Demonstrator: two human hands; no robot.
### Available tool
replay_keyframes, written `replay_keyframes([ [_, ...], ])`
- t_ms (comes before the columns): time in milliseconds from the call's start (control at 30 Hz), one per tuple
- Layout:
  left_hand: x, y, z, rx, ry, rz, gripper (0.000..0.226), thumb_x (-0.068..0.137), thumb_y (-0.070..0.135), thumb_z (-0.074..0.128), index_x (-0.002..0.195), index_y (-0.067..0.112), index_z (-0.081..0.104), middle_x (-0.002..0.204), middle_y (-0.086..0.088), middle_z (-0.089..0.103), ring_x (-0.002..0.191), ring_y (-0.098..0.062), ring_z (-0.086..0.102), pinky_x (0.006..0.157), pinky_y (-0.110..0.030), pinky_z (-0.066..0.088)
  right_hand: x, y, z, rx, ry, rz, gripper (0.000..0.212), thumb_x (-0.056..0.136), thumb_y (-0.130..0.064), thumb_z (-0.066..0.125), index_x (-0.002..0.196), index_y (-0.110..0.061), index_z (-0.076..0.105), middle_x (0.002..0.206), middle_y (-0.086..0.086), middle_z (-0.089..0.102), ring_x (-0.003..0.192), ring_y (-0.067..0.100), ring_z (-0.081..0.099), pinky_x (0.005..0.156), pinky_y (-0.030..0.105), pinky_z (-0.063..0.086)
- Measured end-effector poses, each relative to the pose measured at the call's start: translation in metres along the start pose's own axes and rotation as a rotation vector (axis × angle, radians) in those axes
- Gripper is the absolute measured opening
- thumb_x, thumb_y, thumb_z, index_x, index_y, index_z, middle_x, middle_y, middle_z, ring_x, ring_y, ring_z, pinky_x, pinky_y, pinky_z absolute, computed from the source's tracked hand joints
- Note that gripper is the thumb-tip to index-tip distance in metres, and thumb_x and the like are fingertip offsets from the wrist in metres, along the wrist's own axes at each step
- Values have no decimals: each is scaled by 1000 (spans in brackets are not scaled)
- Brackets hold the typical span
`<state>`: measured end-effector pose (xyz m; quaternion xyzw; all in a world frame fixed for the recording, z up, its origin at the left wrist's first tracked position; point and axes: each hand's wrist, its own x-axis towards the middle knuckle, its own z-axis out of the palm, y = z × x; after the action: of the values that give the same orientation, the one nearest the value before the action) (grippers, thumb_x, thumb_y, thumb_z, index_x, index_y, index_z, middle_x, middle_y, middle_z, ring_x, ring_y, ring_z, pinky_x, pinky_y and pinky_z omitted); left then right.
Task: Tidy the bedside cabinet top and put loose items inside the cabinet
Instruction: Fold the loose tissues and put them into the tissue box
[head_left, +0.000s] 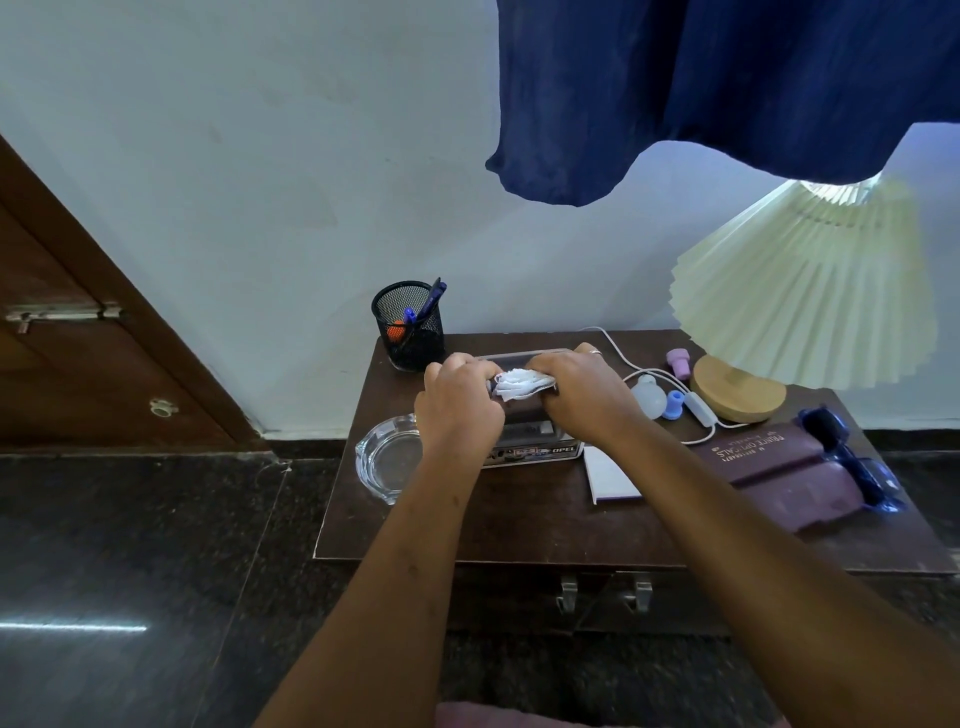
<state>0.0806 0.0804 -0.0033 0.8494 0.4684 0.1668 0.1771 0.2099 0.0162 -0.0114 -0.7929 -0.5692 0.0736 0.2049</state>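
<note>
Left hand (458, 405) and right hand (583, 395): both held over the middle of the bedside cabinet top (467, 525), fingers curled, each gripping one end of a crumpled white cloth (521, 384) that is stretched between them. Directly beneath the hands a tin marked OPEL (537, 450) is seen standing on the top; whether the cloth touches it cannot be told. A glass ashtray (384, 457) is placed just left of the tin, near the cabinet's left edge. A black mesh pen holder (410, 327) with blue pens (431, 301) is set at the back left corner. A white notepad (613, 475) is laid flat just right of the tin. Behind the right hand a white cable (610, 345) with an inline switch (696, 405) is trailed among a translucent bulb-shaped item (649, 397), a small blue piece (674, 402) and a small pink piece (678, 361). A lamp with a pleated cream shade (800, 301) is tilted on its round wooden base (737, 389) at the back right. A maroon spectacle case (779, 467) is lying open near the right edge, with blue sunglasses (852, 462) resting on it. The cabinet doors below, with two metal handles (569, 595), are closed. A blue fabric (727, 78) is hung overhead; a wooden door (78, 338) is seen at far left.
</note>
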Motion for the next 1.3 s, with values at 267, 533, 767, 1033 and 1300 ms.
replay_keyframes([
  [267, 2, -1, 9, 8, 37, -39, 29, 93, 36, 51, 105, 14, 66, 120, 1, 57, 108, -22, 43, 75, -34, 36, 7, 3, -6, 338, 150, 23, 27, 87, -14, 61, 112, -25, 62, 101, -2, 63, 90, 16, 58, 82, 27, 46],
  [533, 3, 4, 1, -108, 113, 73, 37, 84, 28, 66, 119, 31, 55, 112, 7, 64, 105, -19, 48, 80, -37, 49, 2, 3, -4, 61, 46, -92, 48, 90, -4, 39, 126, -29, 57, 124, -3, 63, 115, 23, 50, 91, 42, 48],
  [767, 3, -1, 5, -49, 115, 91, 26, 89, 25, 60, 115, 29, 65, 113, 3, 66, 106, -19, 50, 82, -37, 49, 3, 5, -2, 35, 52, -70, 41, 93, -9, 42, 128, -25, 56, 127, 1, 60, 117, 24, 48, 92, 42, 47],
  [1033, 3, -3, -2, -13, 116, 58, 43, 83, 35, 67, 125, 33, 55, 124, 7, 60, 113, -20, 46, 86, -37, 42, 6, 8, -12, 71, 53, 44, 44, 90, -13, 52, 133, -21, 51, 134, 4, 53, 123, 26, 46, 102, 43, 42],
  [1300, 3, -26, -10, -57, -250, -280, 116, 54, 72, 72, 144, 19, 21, 145, -13, 37, 133, -34, 33, 104, -46, 34, -14, 34, -41, 305, -371, 410, 99, 69, -52, 74, 147, -34, 16, 128, 4, 49, 106, 24, 56, 64, 20, 47],
])
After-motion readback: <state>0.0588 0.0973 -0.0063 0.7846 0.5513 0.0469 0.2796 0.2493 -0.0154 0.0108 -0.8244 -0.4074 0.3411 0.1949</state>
